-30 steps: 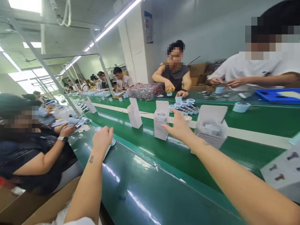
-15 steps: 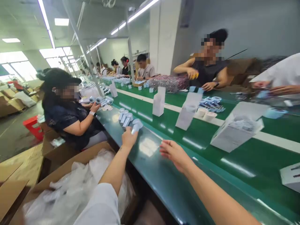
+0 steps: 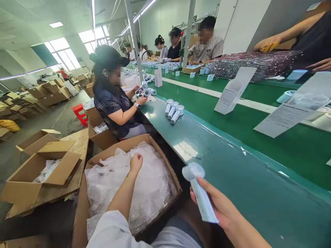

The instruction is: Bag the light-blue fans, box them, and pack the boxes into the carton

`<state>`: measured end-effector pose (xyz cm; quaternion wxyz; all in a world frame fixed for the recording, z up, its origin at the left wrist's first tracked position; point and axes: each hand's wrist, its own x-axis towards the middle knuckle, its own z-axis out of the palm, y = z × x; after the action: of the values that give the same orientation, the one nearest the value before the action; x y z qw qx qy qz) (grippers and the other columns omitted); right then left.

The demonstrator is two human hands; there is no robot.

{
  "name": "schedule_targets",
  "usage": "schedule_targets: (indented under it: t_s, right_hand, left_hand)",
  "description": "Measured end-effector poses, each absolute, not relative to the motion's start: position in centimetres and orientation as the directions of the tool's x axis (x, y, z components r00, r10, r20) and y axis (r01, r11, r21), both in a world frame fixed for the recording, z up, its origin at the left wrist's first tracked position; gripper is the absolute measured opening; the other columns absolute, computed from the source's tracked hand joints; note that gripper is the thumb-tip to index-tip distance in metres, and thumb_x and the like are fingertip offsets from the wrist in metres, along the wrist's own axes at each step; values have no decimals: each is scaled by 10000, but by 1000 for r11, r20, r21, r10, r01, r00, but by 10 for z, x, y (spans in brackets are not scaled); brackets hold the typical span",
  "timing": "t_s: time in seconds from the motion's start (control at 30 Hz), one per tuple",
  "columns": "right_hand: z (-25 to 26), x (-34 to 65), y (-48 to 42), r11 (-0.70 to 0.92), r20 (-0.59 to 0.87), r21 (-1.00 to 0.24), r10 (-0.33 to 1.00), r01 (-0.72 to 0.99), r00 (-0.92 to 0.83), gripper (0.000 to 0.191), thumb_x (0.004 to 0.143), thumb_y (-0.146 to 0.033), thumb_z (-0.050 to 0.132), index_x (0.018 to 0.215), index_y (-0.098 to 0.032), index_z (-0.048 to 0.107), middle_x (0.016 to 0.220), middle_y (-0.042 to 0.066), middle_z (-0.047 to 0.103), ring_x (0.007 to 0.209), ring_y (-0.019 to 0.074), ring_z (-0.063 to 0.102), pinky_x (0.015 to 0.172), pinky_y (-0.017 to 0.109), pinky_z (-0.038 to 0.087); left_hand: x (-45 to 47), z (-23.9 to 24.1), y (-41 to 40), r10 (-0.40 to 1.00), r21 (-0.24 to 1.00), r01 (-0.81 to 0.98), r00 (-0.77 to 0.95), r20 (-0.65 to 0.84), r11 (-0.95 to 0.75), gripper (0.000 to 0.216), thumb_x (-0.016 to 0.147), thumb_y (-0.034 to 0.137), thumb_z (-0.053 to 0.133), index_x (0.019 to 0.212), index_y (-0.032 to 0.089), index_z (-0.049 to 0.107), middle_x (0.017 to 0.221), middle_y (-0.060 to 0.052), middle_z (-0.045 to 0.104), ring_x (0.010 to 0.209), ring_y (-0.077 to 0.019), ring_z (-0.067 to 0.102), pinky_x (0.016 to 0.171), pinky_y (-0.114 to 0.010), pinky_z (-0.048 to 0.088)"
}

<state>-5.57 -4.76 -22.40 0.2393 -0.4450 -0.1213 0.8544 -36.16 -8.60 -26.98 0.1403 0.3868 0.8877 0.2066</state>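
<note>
My right hand is closed round the handle of a pale blue handheld fan, held just off the near edge of the green bench. My left hand reaches down into a cardboard box lined with clear plastic bags; its fingers are curled on the plastic, and what they grip is hidden. Three more pale fans lie side by side on the bench further along.
A seated person works at the bench to my left. White open cartons ride the green conveyor belt. Other people sit across it. Open cardboard boxes and a red stool stand on the floor at left.
My view has swung left and down. The pale fan went from my left hand to my right. My left hand dropped from the bench into the box of plastic bags.
</note>
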Motion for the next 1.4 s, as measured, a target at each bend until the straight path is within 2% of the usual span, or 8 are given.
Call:
schedule_targets:
  t_s: [0.3, 0.5, 0.67, 0.87, 0.97, 1.1, 1.23, 1.4]
  right_hand:
    - [-236, -32, -83, -848, -674, -487, 517, -210, -527, 459, 638, -354, 865, 1008, -193, 646, 886, 38, 726, 813, 212, 693, 625, 308, 622]
    - [-243, -39, -87, -878, -684, -431, 469, -211, -559, 359, 763, -371, 767, 1016, -137, 663, 931, 100, 726, 775, 200, 693, 555, 264, 595]
    - [-244, -38, -87, -851, -644, -459, 517, -255, -565, 376, 748, -290, 789, 1055, -133, 641, 974, 117, 722, 767, 185, 686, 564, 251, 589]
    - [-246, -33, -84, -849, -645, -450, 523, -276, -558, 374, 769, -272, 771, 1081, -133, 617, 976, 110, 718, 759, 175, 681, 562, 248, 593]
    - [-249, -36, -86, -852, -635, -447, 516, -271, -575, 359, 772, -274, 765, 1067, -132, 619, 963, 106, 718, 749, 171, 682, 551, 233, 589]
    - [-248, -39, -90, -842, -607, -464, 528, -274, -593, 332, 766, -293, 770, 1023, -136, 632, 947, 99, 714, 746, 162, 676, 555, 221, 584]
    - [-244, -33, -92, -829, -563, -498, 532, -254, -633, 280, 769, -318, 767, 967, -162, 646, 933, 63, 696, 753, 143, 661, 567, 208, 569]
    - [-246, -31, -89, -762, -428, -626, 513, -165, -744, 311, 710, -387, 790, 868, -173, 630, 759, 15, 639, 677, 131, 628, 534, 197, 527]
  left_hand:
    - [-414, -322, -109, 803, 138, 799, -548, -234, 585, 473, 806, -17, 408, 1196, 198, 565, 1530, -145, 274, 1355, -394, 287, 1002, -552, 323]
    - [-428, -319, -101, 895, 77, 926, -331, -298, 368, 318, 857, 39, 391, 955, 204, 644, 1352, -80, 535, 1360, -288, 317, 1046, -460, 294]
    - [-408, -310, -108, 920, 126, 955, -215, -327, 268, 326, 916, 127, 317, 1062, 193, 601, 1097, -115, 647, 1059, -229, 577, 893, -357, 422]
    - [-398, -294, -132, 905, 214, 951, -121, -408, 224, 207, 727, 6, 516, 753, 175, 632, 924, -113, 682, 1108, -270, 557, 972, -372, 369]
    - [-371, -295, -122, 905, 266, 903, -235, -354, 338, 240, 794, 47, 475, 946, 156, 626, 1058, -152, 656, 1181, -276, 517, 1001, -388, 348]
    - [-313, -319, -108, 849, 376, 767, -411, -333, 519, 437, 871, 370, 517, 1226, 124, 453, 1223, -174, 574, 1104, -241, 578, 894, -307, 431]
    - [-282, -344, -106, 750, 422, 621, -541, -380, 661, 308, 821, 358, 568, 1018, 124, 528, 1084, -189, 619, 1007, -291, 617, 810, -343, 451]
    - [-276, -322, -99, 784, 575, 549, -531, -320, 606, 107, 814, 197, 499, 707, 198, 490, 758, -46, 619, 817, -204, 626, 719, -292, 453]
